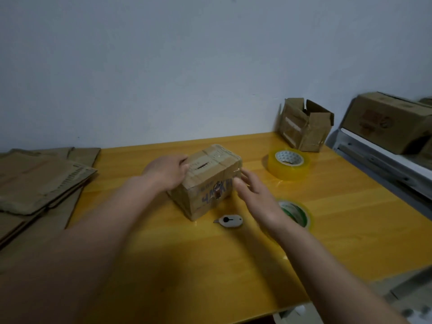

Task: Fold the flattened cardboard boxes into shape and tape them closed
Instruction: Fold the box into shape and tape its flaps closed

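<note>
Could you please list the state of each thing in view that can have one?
small cardboard box: folded into shape, top taped, upright on the table.
left hand: rests against the box's left side.
right hand: open, fingertips at the box's right side.
far cardboard box: flaps open.
flattened cardboard boxes: stacked flat.
yellowish tape roll: lying flat.
green-cored tape roll: lying flat, partly hidden.

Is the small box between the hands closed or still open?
Closed. The top flaps of the small box lie flat with shiny tape over the seam. The left hand touches its left side; the right hand is at its right corner.
</note>
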`<state>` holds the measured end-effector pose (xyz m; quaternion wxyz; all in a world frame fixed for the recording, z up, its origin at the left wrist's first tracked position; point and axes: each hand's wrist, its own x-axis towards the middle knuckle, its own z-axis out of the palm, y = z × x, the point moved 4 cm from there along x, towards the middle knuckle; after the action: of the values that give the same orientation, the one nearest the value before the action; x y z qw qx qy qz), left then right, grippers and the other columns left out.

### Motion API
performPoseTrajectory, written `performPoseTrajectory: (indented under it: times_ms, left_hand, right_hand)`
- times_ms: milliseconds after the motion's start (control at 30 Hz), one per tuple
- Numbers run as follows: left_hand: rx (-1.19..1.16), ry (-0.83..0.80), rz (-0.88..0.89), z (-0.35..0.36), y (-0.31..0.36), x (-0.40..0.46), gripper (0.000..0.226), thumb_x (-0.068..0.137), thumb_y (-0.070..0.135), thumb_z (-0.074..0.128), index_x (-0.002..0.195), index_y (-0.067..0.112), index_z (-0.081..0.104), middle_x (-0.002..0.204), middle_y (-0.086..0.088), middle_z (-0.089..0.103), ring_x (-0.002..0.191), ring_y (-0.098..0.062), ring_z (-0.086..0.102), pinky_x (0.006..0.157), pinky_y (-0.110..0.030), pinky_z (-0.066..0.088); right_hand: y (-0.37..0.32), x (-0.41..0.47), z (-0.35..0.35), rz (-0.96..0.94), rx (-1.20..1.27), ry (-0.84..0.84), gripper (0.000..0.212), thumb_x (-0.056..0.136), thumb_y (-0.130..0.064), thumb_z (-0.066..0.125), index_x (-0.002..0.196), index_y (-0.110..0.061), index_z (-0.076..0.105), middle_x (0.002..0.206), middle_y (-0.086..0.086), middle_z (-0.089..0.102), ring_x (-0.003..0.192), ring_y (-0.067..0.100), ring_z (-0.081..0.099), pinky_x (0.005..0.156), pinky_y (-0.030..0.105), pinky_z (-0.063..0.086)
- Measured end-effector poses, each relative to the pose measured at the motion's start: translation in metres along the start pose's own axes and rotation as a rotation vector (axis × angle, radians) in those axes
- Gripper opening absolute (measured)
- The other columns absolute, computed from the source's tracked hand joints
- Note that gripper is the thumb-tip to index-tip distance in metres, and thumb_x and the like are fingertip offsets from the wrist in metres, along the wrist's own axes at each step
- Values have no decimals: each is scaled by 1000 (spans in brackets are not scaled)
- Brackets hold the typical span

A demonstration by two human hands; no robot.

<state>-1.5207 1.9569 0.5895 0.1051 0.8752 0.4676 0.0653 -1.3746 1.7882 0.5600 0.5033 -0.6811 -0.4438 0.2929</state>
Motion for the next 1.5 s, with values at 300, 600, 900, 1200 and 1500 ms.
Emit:
performPoseTrajectory:
  times_ms: [300,600,900,1200,1500]
  left_hand:
    - [-144,210,-51,-10,-53,-73,46,97,41,50,142,34,43,122,-6,60,107,-29,56,84,-35,44]
    - [-489,165,201,21,-70,-98,56,99,45,14,144,27,41,156,12,26,145,-2,1,120,-38,3]
    - [-660,215,223,35,-70,-96,48,95,54,13,128,38,45,145,14,30,145,0,-2,119,-34,2]
    - [-467,261,254,40,-75,-95,69,74,60,63,135,33,43,151,12,29,143,0,-2,116,-46,11]
    - [-272,180,260,41,-77,-98,123,45,57,88,141,39,13,151,26,-2,139,6,-20,112,-57,29]
  right_hand:
    - [-48,25,78,106,-4,-248,48,99,-49,34,118,-13,60,122,9,62,109,20,59,93,29,46]
    - [-43,28,120,-144,125,-125,41,104,-37,28,133,-18,51,128,-7,55,117,4,51,106,27,39]
    - [-18,33,122,-439,-111,-107,48,92,-49,39,123,-20,64,152,-2,34,138,5,32,110,20,27]
    - [-19,35,102,-771,-615,-269,67,88,-57,44,143,-19,39,154,4,29,146,19,17,119,37,19]
    - [-46,5,114,-737,-868,-133,85,77,-79,41,138,-20,48,149,3,41,143,22,25,118,46,17]
